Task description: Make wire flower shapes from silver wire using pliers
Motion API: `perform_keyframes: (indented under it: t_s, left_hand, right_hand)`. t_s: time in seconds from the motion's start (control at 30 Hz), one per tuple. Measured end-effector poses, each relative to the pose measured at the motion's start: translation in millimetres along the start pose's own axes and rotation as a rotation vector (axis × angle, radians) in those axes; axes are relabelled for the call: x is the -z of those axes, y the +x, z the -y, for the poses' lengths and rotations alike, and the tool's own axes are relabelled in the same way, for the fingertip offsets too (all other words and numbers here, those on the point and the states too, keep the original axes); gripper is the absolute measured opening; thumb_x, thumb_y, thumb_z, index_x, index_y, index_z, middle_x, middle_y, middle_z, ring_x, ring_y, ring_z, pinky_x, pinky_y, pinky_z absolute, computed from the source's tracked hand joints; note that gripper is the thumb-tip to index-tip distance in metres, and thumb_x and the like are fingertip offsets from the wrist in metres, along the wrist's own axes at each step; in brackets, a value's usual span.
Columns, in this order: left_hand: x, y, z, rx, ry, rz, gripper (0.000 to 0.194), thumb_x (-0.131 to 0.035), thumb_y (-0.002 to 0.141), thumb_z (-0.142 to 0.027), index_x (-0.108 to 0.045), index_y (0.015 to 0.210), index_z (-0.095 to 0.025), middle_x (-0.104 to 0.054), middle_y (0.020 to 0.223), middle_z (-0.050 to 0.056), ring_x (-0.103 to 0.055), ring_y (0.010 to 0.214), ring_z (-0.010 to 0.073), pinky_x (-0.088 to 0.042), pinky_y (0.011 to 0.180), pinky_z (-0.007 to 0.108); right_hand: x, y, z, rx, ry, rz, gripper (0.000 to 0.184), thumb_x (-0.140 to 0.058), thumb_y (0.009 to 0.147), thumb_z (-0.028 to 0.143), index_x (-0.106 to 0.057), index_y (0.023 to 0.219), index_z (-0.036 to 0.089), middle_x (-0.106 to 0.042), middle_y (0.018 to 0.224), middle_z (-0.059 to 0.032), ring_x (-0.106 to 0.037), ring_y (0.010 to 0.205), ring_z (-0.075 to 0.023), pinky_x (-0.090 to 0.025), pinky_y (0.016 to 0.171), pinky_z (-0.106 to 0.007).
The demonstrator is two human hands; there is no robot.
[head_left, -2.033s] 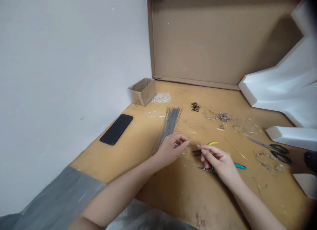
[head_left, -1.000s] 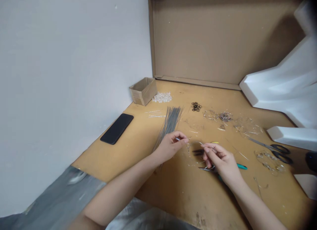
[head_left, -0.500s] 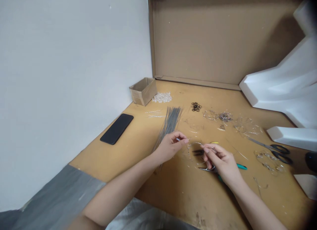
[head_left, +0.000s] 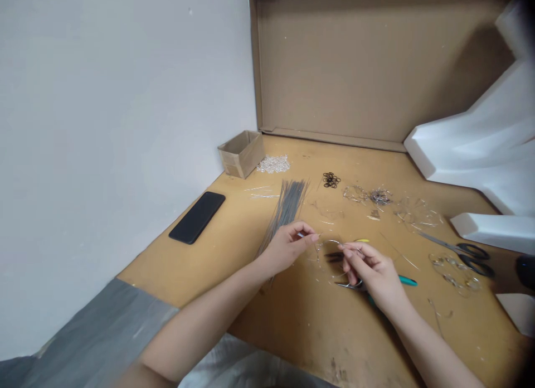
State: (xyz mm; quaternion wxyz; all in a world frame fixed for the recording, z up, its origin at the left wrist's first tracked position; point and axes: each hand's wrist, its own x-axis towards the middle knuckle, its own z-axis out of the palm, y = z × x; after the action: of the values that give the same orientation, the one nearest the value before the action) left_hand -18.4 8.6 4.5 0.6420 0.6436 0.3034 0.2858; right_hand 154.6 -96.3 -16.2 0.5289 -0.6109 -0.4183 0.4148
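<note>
Thumb and forefinger of my left hand (head_left: 292,243) pinch a thin end of wire, close to the long grey bundle of wires (head_left: 288,204). My right hand (head_left: 368,265) is closed on a thin bent wire (head_left: 330,242), which curves in a loop across the gap between both hands. Whether the two fingertips hold one piece or two I cannot tell. Under and around my right hand lie pliers with dark jaws (head_left: 333,257) and a green-handled tool (head_left: 407,280), partly hidden by the fingers.
A phone (head_left: 197,217), a small cardboard box (head_left: 242,156) and a pile of clear beads (head_left: 273,164) lie left. Black rings (head_left: 331,180) and tangled wire pieces (head_left: 380,196) are further back. Scissors (head_left: 472,251) and wire loops (head_left: 453,273) lie right, by white foam pieces (head_left: 489,232).
</note>
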Motion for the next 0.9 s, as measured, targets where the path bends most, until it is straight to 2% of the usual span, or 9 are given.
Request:
perform_keyframes:
  t_s: [0.27, 0.5, 0.67, 0.9]
  left_hand:
    - [-0.3, 0.3, -0.6, 0.007, 0.003, -0.009, 0.029, -0.062, 0.073, -0.042, -0.056, 0.075, -0.014, -0.053, 0.072, -0.001, -0.047, 0.066, 0.009, -0.037, 0.064, 0.022]
    - [1.3, 0.8, 1.3, 0.022, -0.013, -0.049, 0.03, -0.062, 0.073, -0.043, -0.055, 0.074, -0.014, -0.052, 0.067, -0.002, -0.045, 0.062, 0.0079, -0.036, 0.062, 0.022]
    - [1.3, 2.0, 2.9, 0.028, -0.026, -0.065, 0.029, -0.062, 0.073, -0.042, -0.055, 0.075, -0.014, -0.052, 0.067, -0.002, -0.045, 0.062, 0.0078, -0.036, 0.062, 0.022]
    - [0.6, 2.6, 3.4, 0.023, -0.021, -0.094, 0.029, -0.063, 0.072, -0.042, -0.055, 0.075, -0.014, -0.052, 0.067, -0.002, -0.045, 0.062, 0.0076, -0.036, 0.061, 0.021]
  right_hand:
    - [0.9, 0.5, -1.3, 0.001, -0.005, 0.008, 0.03, -0.061, 0.077, 0.045, -0.063, 0.09, 0.018, -0.056, 0.056, 0.0024, -0.047, 0.039, -0.0084, -0.041, 0.041, -0.023]
    - [4.7, 1.4, -0.6, -0.084, 0.149, 0.052, 0.032, -0.061, 0.077, 0.042, -0.06, 0.099, 0.018, -0.061, 0.068, -0.0009, -0.052, 0.047, -0.01, -0.048, 0.048, -0.026]
    - [5.6, 0.6, 2.0, -0.08, 0.205, 0.082, 0.031, -0.061, 0.078, 0.038, -0.058, 0.103, 0.019, -0.063, 0.072, -0.0017, -0.052, 0.049, -0.0102, -0.046, 0.05, -0.025]
    - [5.1, 1.2, 4.5, -0.123, 0.276, 0.078, 0.032, -0.061, 0.077, 0.04, -0.06, 0.099, 0.018, -0.067, 0.08, -0.007, -0.053, 0.049, -0.0112, -0.046, 0.049, -0.027]
